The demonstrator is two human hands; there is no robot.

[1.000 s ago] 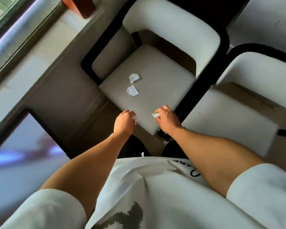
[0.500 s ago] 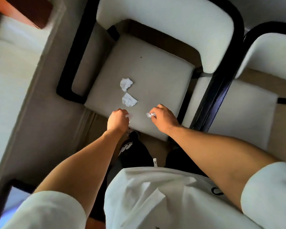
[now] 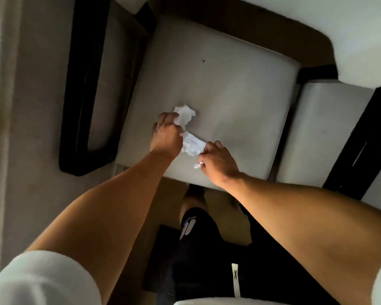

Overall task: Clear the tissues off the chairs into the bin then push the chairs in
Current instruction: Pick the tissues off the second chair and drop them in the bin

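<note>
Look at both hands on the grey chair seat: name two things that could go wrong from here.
1. The right hand already pinches a small white tissue scrap while reaching for the crumpled white tissue; the scrap may drop.
2. The left hand touches only the edge of the farther crumpled tissue; it could slip off the grey seat cushion.

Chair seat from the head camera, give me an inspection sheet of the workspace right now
Surface: grey chair seat, one small dark speck, otherwise bare beyond the tissues.
Job's things: far tissue at the left hand's fingertips; near tissue between both hands; small tissue scrap in the right hand. Bin: nothing seen.
Clutter: nothing seen.
Grippers: left hand curled, reaching the far tissue; right hand closed on the scrap, touching the near tissue.
Cables: nothing seen.
Surroundings: second chair on the right; floor on the left.
</note>
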